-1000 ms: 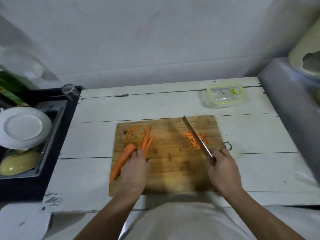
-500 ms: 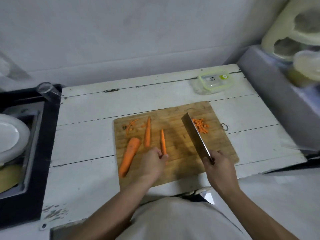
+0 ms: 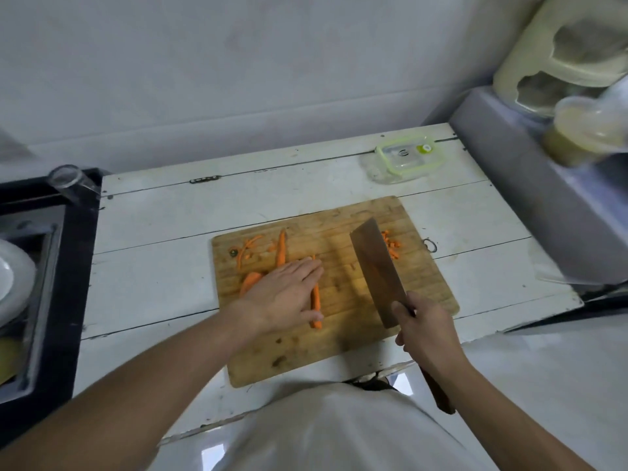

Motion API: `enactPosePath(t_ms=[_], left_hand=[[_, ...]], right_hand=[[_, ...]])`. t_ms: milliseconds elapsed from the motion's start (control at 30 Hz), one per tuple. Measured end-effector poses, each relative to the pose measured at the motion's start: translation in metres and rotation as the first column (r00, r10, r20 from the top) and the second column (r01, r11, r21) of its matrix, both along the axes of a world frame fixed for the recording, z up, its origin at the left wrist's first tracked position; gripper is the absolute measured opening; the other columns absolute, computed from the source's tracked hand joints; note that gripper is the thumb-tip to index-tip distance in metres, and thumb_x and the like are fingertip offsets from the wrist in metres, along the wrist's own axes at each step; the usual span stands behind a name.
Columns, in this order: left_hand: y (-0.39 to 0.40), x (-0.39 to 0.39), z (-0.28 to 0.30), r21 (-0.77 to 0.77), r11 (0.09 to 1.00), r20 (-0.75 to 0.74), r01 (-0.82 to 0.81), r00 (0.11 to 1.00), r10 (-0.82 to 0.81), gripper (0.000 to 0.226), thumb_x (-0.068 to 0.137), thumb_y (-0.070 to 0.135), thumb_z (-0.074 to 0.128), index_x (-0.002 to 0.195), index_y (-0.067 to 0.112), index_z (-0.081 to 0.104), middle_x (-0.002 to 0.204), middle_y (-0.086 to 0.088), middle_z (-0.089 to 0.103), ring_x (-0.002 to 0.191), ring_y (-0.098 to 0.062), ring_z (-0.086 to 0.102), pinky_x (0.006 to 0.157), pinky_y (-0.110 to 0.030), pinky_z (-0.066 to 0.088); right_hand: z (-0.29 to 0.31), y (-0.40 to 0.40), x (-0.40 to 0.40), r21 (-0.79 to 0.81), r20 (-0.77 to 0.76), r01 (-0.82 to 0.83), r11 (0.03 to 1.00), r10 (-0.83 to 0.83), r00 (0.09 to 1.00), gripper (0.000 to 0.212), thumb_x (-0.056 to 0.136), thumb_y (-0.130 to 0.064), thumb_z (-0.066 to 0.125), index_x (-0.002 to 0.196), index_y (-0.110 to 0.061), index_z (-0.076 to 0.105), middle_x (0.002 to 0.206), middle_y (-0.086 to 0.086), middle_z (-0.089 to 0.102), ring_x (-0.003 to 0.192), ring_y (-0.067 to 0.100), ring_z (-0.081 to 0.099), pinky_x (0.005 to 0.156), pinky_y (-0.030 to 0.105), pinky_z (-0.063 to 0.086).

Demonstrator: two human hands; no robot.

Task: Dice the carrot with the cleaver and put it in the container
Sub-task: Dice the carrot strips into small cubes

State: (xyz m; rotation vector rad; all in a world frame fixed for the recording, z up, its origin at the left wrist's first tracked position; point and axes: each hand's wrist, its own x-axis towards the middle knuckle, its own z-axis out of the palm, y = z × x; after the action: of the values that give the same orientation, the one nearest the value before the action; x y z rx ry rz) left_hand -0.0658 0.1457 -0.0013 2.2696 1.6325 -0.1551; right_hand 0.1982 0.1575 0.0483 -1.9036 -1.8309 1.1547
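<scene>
I judge dicing underway: my left hand (image 3: 289,297) lies flat, fingers straight, on a carrot strip (image 3: 316,300); my right hand (image 3: 424,329) has its grip clamped on the cleaver (image 3: 377,270), which next needs lining up across the strip.

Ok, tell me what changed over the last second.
The left hand took one carrot strip from beside the big carrot piece, moved it right to mid-board and now lies flat on it. The cleaver tipped broadside, held by the right hand throughout. Diced bits and closed container stayed put.
</scene>
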Motion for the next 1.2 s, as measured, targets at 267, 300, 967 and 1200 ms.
enactPosePath(t_ms=[267,300,967,1200], left_hand=[[-0.015,-0.005,-0.023,-0.003,0.999,-0.142,-0.043,0.989,0.042,0.104,0.088,0.088,0.016,0.162,0.02,-0.013,0.168,-0.001,-0.022,0.153,-0.016,-0.028,0.127,-0.045,-0.012],[-0.014,-0.007,-0.023,-0.005,1.0,-0.156,-0.031,0.987,0.03,0.108,0.085,0.091,0.014,0.162,0.019,-0.014,0.168,-0.002,-0.022,0.153,-0.017,-0.027,0.126,-0.046,-0.012],[0.042,0.03,-0.005,0.108,0.993,-0.066,-0.056,0.996,0.064,0.026,0.098,0.018,0.057,0.123,0.022,0.058,0.126,-0.004,0.055,0.125,-0.027,0.05,0.107,-0.04,0.037],[0.04,0.074,0.007,-0.41,0.641,-0.001,-0.649,0.703,0.711,0.045,0.104,0.041,0.051,0.085,0.004,0.069,0.078,-0.009,0.076,0.071,-0.019,0.072,0.074,-0.033,0.058]], right_hand=[[0.001,0.015,0.003,-0.032,-0.038,-0.079,0.996,0.078,0.996,0.023,0.101,-0.02,0.051,0.087,-0.035,0.062,0.064,0.004,0.066,0.056,0.02,0.065,0.056,0.039,0.054],[0.001,0.018,0.003,-0.039,-0.028,-0.103,0.994,0.102,0.994,0.023,0.102,-0.022,0.051,0.086,-0.036,0.061,0.064,0.004,0.066,0.058,0.021,0.065,0.057,0.038,0.054],[-0.004,0.067,0.035,0.015,0.059,-0.118,0.993,0.117,0.991,0.014,0.099,-0.024,0.054,0.096,-0.024,0.067,0.069,0.001,0.065,0.065,0.026,0.065,0.065,0.045,0.058],[-0.008,0.059,0.039,0.0,0.073,-0.102,0.995,0.102,0.992,0.016,0.099,-0.025,0.055,0.104,-0.02,0.069,0.072,0.004,0.064,0.069,0.028,0.065,0.068,0.045,0.058]])
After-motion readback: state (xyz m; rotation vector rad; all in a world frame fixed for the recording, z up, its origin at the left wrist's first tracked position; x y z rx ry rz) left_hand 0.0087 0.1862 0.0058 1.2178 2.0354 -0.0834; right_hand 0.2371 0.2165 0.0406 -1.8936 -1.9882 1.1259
